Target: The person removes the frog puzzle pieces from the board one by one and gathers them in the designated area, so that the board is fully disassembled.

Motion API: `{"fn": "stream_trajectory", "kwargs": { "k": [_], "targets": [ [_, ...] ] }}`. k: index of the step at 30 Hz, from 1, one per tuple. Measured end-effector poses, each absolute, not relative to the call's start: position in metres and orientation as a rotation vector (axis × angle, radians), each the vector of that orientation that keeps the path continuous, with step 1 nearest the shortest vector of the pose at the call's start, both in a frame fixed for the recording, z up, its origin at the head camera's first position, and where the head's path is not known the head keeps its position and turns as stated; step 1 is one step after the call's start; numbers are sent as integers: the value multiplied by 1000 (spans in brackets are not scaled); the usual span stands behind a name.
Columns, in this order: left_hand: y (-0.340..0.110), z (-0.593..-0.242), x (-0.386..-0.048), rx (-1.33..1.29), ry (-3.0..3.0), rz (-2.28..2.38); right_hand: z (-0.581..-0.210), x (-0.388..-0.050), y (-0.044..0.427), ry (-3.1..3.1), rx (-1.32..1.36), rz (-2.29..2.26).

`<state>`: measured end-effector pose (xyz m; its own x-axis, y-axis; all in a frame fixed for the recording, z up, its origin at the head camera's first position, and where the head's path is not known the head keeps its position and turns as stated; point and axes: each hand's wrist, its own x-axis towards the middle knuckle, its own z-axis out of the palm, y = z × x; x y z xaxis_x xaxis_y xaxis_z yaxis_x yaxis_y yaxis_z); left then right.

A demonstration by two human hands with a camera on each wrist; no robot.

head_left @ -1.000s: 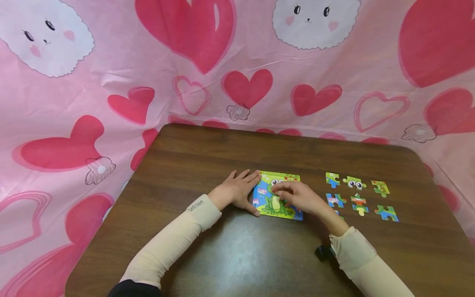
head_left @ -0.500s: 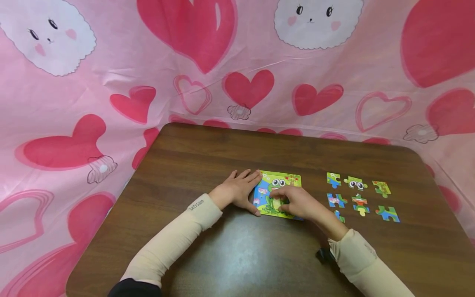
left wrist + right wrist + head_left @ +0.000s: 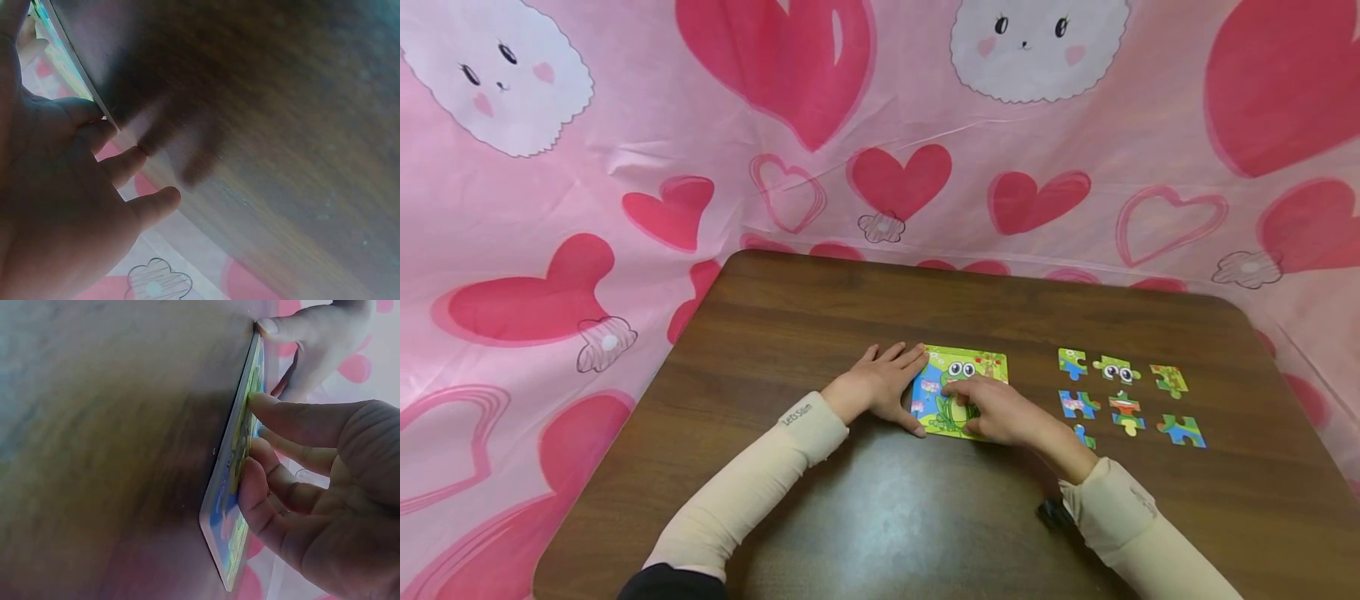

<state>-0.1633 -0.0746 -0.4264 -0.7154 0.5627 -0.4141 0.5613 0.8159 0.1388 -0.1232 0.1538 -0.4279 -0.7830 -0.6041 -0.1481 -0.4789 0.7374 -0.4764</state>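
A square frog puzzle board [image 3: 933, 398] lies flat on the table in the head view. My left hand [image 3: 880, 386] rests at its left side, fingers spread and touching the edge. Over the board's right half is my right hand [image 3: 1002, 410], its fingertips on the frog's middle. In the right wrist view, the thumb and fingers of the right hand [image 3: 337, 481] stand apart and touch the printed face of the board [image 3: 219, 534]. No loose piece shows between them. The lower right of the board is hidden in the head view. The left wrist view shows the left hand [image 3: 69, 187] against the board's edge.
Several loose puzzle pieces lie in rows to the right, among them one with frog eyes [image 3: 1117, 372] and a blue-green piece [image 3: 1182, 432]. A small black object [image 3: 1054, 513] shows by the right wrist. A pink heart-patterned cloth [image 3: 827, 192] hangs behind the brown table [image 3: 820, 308].
My right hand has shifted slightly left and down over the board, uncovering its upper right part and covering its lower right corner. The left hand has stayed in place.
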Motion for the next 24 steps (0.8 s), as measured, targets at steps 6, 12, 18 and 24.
{"fn": "stream_trajectory", "kwargs": {
  "k": [6, 12, 18, 24],
  "targets": [
    [-74, -425, -162, 837, 2559, 10, -427, -124, 153, 2643, -845, -580],
    [-74, -425, -162, 833, 2562, 3, -427, -125, 154, 2658, -848, -589],
    [-75, -425, -162, 829, 2556, 12, -427, -126, 153, 2675, -818, -596],
    [-75, -425, -162, 832, 2560, 15, -429, -128, 155, 2643, -791, -675]
  ]
}}
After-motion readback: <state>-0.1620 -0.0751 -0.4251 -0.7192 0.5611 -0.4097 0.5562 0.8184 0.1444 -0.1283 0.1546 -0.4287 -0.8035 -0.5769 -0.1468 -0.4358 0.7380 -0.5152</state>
